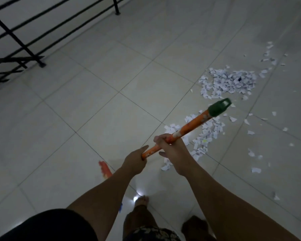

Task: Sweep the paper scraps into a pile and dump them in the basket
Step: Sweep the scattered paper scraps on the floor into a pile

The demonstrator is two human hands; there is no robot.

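Gripping the orange broom handle (189,125) in both fists, left hand (136,160) low and right hand (170,146) just above, the sweeper slants it up-right. The blurred red shape lower left is probably the broom head (104,169). The paper scraps (231,82) lie off right, nearer the right hand. No basket in view.

No legible text anywhere; only unreadable marks on the paper scraps (231,80) and broom handle (189,126).
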